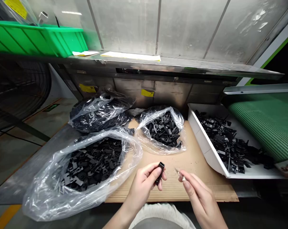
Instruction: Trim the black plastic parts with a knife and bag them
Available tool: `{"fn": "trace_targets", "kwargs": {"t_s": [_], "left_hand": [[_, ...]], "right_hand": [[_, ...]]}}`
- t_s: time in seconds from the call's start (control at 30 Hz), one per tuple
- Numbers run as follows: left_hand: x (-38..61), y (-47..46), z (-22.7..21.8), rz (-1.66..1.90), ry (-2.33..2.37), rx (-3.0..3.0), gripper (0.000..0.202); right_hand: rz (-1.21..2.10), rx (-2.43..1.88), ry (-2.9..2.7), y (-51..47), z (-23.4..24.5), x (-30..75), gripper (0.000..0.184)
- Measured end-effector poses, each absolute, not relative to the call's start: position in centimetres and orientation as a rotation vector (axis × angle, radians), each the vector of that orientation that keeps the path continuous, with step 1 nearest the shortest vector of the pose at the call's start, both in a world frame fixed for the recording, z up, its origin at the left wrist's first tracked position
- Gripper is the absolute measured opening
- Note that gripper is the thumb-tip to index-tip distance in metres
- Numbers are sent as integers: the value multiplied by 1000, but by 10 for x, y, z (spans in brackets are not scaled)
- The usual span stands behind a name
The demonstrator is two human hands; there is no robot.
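My left hand [147, 179] is closed round a small black rectangular plastic part [160, 173], tilted, with its open square end upward. In my right hand [198, 194], thumb and fingers pinch a small pointed tool [178, 172], thin and light-coloured with a white piece near the fingertips; its exact kind is too small to make out. The tip points toward the black part, and a gap separates the two. Both hands are over the near edge of a cardboard sheet [191, 159]. Beyond them, a clear plastic bag [158, 148] holds similar black parts.
At left, a larger open bag [51, 203] holds black pieces, with a full dark bag [101, 109] behind it. To the right stand a white tray [206, 152] of black parts and a green conveyor belt [263, 117]. A metal shelf [177, 65] carries a green bin [39, 39].
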State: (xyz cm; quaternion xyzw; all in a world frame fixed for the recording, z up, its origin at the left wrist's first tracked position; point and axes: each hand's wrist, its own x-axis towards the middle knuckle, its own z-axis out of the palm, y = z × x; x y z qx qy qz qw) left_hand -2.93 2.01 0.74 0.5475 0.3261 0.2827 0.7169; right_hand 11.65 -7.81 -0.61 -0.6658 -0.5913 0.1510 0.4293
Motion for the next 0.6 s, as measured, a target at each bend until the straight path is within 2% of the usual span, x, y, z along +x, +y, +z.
{"fn": "trace_targets", "kwargs": {"t_s": [0.37, 0.6], "left_hand": [[-5, -8, 1, 886, 866, 1844, 18], [0, -16, 9, 930, 820, 1930, 18]], "right_hand": [[290, -1555, -1527, -81, 3, 122, 24], [243, -1675, -1552, -77, -3, 149, 22]]}}
